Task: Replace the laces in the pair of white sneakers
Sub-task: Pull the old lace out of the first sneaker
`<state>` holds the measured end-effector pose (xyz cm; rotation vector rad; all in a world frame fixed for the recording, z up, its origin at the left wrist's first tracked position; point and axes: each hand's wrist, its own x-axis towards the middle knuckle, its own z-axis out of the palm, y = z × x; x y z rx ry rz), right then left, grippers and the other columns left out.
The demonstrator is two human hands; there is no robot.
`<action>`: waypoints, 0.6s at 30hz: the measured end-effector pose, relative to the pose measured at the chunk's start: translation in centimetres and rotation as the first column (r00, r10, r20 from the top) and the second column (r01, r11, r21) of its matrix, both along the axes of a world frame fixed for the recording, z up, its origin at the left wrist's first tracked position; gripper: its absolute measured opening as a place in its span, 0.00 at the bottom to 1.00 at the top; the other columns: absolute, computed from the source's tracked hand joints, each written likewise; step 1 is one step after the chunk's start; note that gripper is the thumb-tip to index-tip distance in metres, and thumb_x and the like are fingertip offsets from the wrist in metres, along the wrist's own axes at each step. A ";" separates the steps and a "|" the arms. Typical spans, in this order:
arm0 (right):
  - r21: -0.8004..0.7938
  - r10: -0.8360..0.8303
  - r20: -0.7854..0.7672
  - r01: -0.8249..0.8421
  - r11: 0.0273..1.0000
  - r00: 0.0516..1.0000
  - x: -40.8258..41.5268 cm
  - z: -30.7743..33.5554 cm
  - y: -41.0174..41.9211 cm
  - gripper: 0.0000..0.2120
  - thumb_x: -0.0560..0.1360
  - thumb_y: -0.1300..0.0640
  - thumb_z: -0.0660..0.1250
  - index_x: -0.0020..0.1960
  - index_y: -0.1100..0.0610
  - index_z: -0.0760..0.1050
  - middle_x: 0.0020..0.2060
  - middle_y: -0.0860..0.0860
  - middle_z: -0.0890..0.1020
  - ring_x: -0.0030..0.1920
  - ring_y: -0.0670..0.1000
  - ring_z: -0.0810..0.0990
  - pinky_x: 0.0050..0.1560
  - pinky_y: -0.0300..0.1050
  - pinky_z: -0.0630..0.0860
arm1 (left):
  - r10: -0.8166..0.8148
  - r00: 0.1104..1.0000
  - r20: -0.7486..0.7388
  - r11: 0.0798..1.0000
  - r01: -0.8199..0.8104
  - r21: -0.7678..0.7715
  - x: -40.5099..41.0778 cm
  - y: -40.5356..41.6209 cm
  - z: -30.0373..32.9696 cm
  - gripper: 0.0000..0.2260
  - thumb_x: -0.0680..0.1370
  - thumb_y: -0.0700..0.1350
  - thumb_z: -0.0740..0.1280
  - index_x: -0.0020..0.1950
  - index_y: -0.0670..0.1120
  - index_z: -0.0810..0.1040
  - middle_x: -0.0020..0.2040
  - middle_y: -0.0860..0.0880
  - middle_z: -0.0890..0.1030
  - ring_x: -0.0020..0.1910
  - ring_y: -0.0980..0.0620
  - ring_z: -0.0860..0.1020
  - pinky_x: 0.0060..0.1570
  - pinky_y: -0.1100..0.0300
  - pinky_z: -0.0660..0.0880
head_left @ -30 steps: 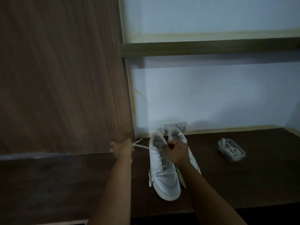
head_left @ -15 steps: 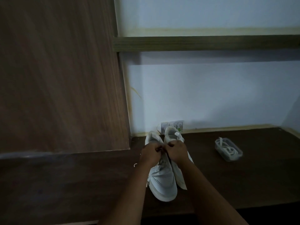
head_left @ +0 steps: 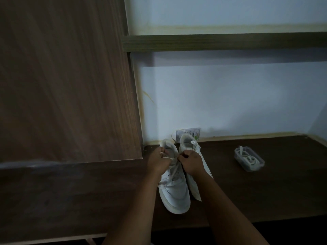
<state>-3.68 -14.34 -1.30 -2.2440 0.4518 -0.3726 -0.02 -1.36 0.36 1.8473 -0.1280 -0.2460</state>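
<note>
Two white sneakers stand side by side on the dark table (head_left: 265,191), heels to the wall. Left hand (head_left: 159,162) and right hand (head_left: 190,163) are both curled over the top eyelets of the left sneaker (head_left: 174,190), each pinching the lace (head_left: 172,171). The right sneaker (head_left: 192,147) shows no lace across its tongue. A clear box (head_left: 249,159) holding coiled laces sits well apart to the right. Risks, in my judgement: dim light could cause a missed eyelet; uneven pulls would leave unequal ends; a hard tug may drag the shoe.
</note>
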 end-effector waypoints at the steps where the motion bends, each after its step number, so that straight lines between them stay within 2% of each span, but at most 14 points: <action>1: -0.017 -0.006 0.004 0.006 1.000 1.000 0.0 0.0 0.2 0.11 0.77 0.57 0.64 0.46 0.65 0.80 0.42 0.59 0.82 0.41 0.52 0.76 0.42 0.40 0.68 | 0.043 0.998 0.036 0.999 -0.043 -0.025 -0.4 -0.2 -0.2 0.10 0.71 0.34 0.65 0.41 0.49 0.78 0.39 0.49 0.80 0.38 0.52 0.78 0.37 0.58 0.75; 3: -0.049 -0.015 0.012 0.015 0.999 1.000 -0.1 -0.1 0.4 0.10 0.77 0.58 0.64 0.47 0.65 0.79 0.43 0.59 0.82 0.42 0.53 0.77 0.42 0.39 0.66 | 0.111 0.984 0.141 0.993 -0.117 0.033 -0.6 -0.5 -0.8 0.08 0.72 0.38 0.67 0.39 0.52 0.78 0.40 0.50 0.80 0.41 0.51 0.79 0.40 0.56 0.76; 5: -0.064 -0.015 0.018 0.016 0.998 1.000 -0.2 -0.1 0.4 0.10 0.77 0.58 0.64 0.47 0.65 0.79 0.44 0.59 0.82 0.45 0.55 0.78 0.42 0.39 0.66 | 0.096 0.971 0.220 0.978 -0.133 0.159 -0.2 -0.6 -1.2 0.05 0.72 0.44 0.69 0.38 0.54 0.77 0.41 0.53 0.80 0.42 0.52 0.78 0.41 0.59 0.74; 7: -0.069 -0.011 0.015 0.012 0.998 1.000 -0.3 0.1 0.4 0.11 0.77 0.58 0.64 0.48 0.65 0.79 0.45 0.59 0.82 0.47 0.56 0.79 0.44 0.39 0.67 | 0.094 0.988 0.120 0.975 -0.115 0.189 0.1 -0.4 -0.8 0.05 0.73 0.51 0.69 0.37 0.52 0.77 0.37 0.52 0.80 0.38 0.52 0.78 0.37 0.60 0.74; 8: -0.068 -0.007 0.010 0.007 0.998 1.000 -0.3 0.2 0.4 0.11 0.77 0.57 0.64 0.49 0.65 0.79 0.45 0.59 0.82 0.48 0.56 0.79 0.45 0.39 0.67 | 0.101 0.994 -0.039 0.989 -0.096 0.108 0.3 -0.3 -0.4 0.10 0.74 0.53 0.66 0.37 0.50 0.78 0.34 0.51 0.78 0.32 0.52 0.77 0.31 0.62 0.71; 10: -0.070 0.006 -0.003 -0.006 0.998 1.000 -0.3 0.4 0.3 0.10 0.77 0.58 0.64 0.51 0.64 0.79 0.47 0.58 0.82 0.49 0.55 0.79 0.44 0.38 0.67 | -0.047 0.912 -0.407 0.971 -0.054 -0.233 0.7 0.5 0.7 0.22 0.79 0.58 0.57 0.36 0.43 0.77 0.27 0.50 0.70 0.20 0.54 0.66 0.21 0.67 0.60; 11: -0.069 0.012 -0.011 -0.013 0.998 1.000 -0.3 0.5 0.2 0.10 0.77 0.58 0.64 0.51 0.64 0.79 0.47 0.58 0.82 0.48 0.55 0.79 0.44 0.37 0.66 | -0.099 0.882 -0.461 0.931 -0.081 -0.356 0.9 1.0 0.9 0.25 0.81 0.58 0.53 0.36 0.42 0.77 0.26 0.50 0.68 0.19 0.56 0.61 0.20 0.69 0.56; 13: -0.065 0.023 -0.019 -0.025 0.998 1.000 -0.3 0.5 0.1 0.10 0.77 0.58 0.64 0.52 0.63 0.79 0.47 0.58 0.83 0.48 0.55 0.79 0.44 0.37 0.67 | -0.058 0.894 -0.444 0.865 -0.177 -0.469 1.4 1.8 1.1 0.21 0.82 0.51 0.54 0.39 0.42 0.79 0.30 0.49 0.70 0.20 0.57 0.61 0.21 0.67 0.54; 14: -0.068 0.026 -0.019 -0.028 0.997 0.999 -0.3 0.5 0.1 0.10 0.77 0.57 0.64 0.52 0.63 0.79 0.48 0.58 0.83 0.48 0.54 0.79 0.45 0.37 0.67 | 0.041 0.913 -0.405 0.860 -0.239 -0.451 1.4 2.4 1.3 0.17 0.81 0.47 0.56 0.40 0.42 0.79 0.32 0.49 0.73 0.22 0.56 0.64 0.22 0.65 0.58; 15: -0.073 0.027 -0.018 -0.028 0.997 0.999 -0.3 0.5 0.1 0.10 0.77 0.57 0.64 0.53 0.63 0.79 0.48 0.58 0.83 0.49 0.54 0.79 0.45 0.37 0.67 | 0.183 0.926 -0.330 0.884 -0.302 -0.357 1.3 2.9 1.5 0.14 0.80 0.44 0.57 0.43 0.44 0.80 0.36 0.47 0.76 0.26 0.54 0.69 0.26 0.63 0.63; 16: -0.076 0.026 -0.017 -0.027 0.997 1.000 -0.3 0.6 0.1 0.10 0.77 0.57 0.64 0.53 0.63 0.79 0.48 0.58 0.83 0.49 0.54 0.79 0.45 0.37 0.67 | 0.317 0.934 -0.168 0.924 -0.344 -0.169 1.4 3.3 1.3 0.12 0.80 0.43 0.57 0.46 0.45 0.80 0.43 0.46 0.79 0.35 0.52 0.74 0.33 0.61 0.68; 17: -0.078 0.025 -0.017 -0.027 0.997 1.000 -0.3 0.6 0.2 0.10 0.77 0.57 0.64 0.54 0.62 0.79 0.48 0.58 0.83 0.49 0.54 0.79 0.44 0.37 0.66 | 0.350 0.930 0.109 0.927 -0.361 0.098 1.6 3.7 1.0 0.10 0.79 0.43 0.59 0.52 0.46 0.80 0.52 0.45 0.79 0.46 0.48 0.76 0.41 0.58 0.71; 18: -0.080 0.028 -0.021 -0.030 0.996 0.999 -0.2 0.7 0.2 0.10 0.78 0.57 0.64 0.54 0.62 0.79 0.49 0.58 0.82 0.49 0.54 0.79 0.44 0.37 0.66 | 0.214 0.913 0.348 0.880 -0.335 0.337 1.5 3.8 0.8 0.11 0.78 0.44 0.61 0.57 0.47 0.79 0.59 0.46 0.75 0.56 0.46 0.73 0.49 0.54 0.72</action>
